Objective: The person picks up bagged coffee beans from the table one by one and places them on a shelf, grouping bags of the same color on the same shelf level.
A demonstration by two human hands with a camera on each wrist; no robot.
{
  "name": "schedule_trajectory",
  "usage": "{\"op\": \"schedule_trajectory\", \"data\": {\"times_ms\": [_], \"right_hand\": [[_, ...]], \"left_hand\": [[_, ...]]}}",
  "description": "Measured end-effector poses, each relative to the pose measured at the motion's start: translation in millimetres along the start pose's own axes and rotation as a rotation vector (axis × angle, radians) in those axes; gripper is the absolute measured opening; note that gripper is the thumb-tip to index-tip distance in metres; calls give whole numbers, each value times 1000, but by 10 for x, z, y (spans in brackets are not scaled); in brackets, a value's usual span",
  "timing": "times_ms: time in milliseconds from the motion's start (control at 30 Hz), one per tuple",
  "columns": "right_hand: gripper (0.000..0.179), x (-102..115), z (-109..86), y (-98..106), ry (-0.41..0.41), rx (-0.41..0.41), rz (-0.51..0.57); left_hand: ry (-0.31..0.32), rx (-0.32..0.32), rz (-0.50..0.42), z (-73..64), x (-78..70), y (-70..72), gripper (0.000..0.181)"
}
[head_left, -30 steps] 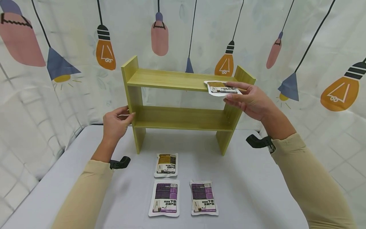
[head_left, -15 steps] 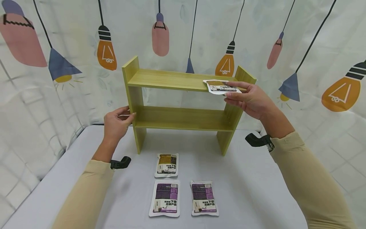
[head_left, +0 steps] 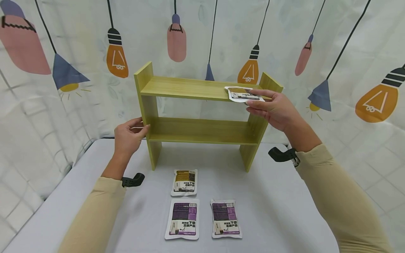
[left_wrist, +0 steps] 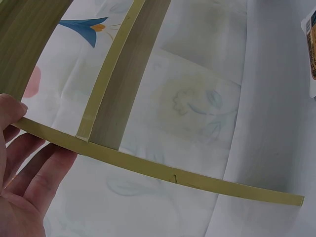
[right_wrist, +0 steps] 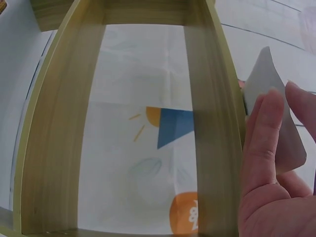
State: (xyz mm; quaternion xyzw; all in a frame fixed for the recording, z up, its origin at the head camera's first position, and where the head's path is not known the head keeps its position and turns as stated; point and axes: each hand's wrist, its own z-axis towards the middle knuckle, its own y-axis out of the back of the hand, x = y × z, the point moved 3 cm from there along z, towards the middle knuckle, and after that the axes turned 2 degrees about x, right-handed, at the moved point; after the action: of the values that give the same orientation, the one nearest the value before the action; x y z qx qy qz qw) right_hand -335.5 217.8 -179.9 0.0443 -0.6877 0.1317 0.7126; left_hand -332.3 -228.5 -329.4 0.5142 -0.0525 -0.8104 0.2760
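Note:
A two-tier yellow-green wooden shelf (head_left: 202, 130) stands on the white table. My left hand (head_left: 129, 137) grips the shelf's left side panel; the left wrist view shows the thumb on one face of the panel (left_wrist: 148, 168) and the fingers on the other. My right hand (head_left: 274, 108) pinches a white pouch with a brown label (head_left: 242, 94) between thumb and fingers. The pouch is nearly flat, at the front edge of the top board (head_left: 190, 86), toward its right end. In the right wrist view the plain back of the pouch (right_wrist: 266, 84) shows; whether it touches the board I cannot tell.
In front of the shelf lie a brown-labelled pouch (head_left: 184, 182) and two purple-labelled pouches, the left one (head_left: 182, 218) and the right one (head_left: 226, 218). A white curtain (head_left: 202, 35) printed with lamps hangs behind the table (head_left: 269, 218).
The right hand and its pouch have moved slightly up and away, farther over the top board. The left hand and the shelf have stayed in place.

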Motion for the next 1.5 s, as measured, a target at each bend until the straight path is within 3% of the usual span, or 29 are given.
{"op": "schedule_trajectory", "data": {"times_ms": [900,1133,1500], "right_hand": [[74,52,79,-39,-7,-109,-52],[69,83,84,-59,-38,-150,-121],[63,108,126,-60,-58,-177,-141]], "left_hand": [[14,2,-13,-3,-13,-6,51],[15,-1,-6,-8,-20,-5,51],[16,-2,-12,-8,-18,-5,51]]}}
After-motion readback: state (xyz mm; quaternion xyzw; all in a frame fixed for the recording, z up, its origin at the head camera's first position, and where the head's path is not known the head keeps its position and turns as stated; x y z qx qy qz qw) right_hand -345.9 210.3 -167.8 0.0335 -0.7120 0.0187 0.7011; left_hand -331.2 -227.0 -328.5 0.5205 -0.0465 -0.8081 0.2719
